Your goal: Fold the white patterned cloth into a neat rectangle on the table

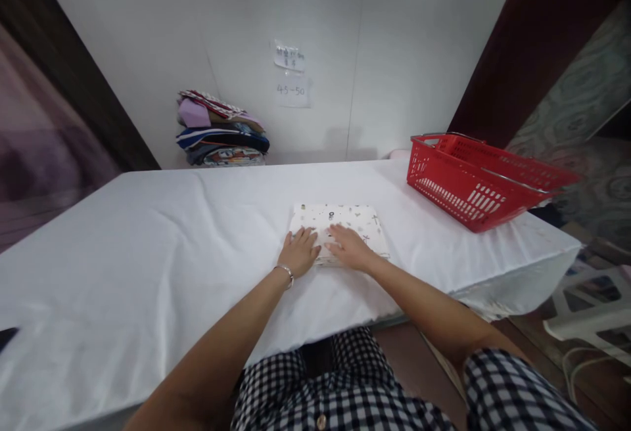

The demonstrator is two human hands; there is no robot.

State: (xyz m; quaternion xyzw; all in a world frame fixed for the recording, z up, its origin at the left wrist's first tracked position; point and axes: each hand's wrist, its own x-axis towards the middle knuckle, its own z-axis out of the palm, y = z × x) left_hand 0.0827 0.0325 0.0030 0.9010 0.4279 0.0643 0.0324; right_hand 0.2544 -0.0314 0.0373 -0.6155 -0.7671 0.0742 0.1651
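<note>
Both hands (323, 247) flat on folded cloth (345, 221).

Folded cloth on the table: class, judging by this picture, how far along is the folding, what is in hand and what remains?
Done: the cloth already lies as a neat folded rectangle on the table. In hand: the left hand and right hand rest flat on its near edge, pressing it. Left: it is not on the pile by the wall or in the red basket, whose inside cannot be seen.
</note>
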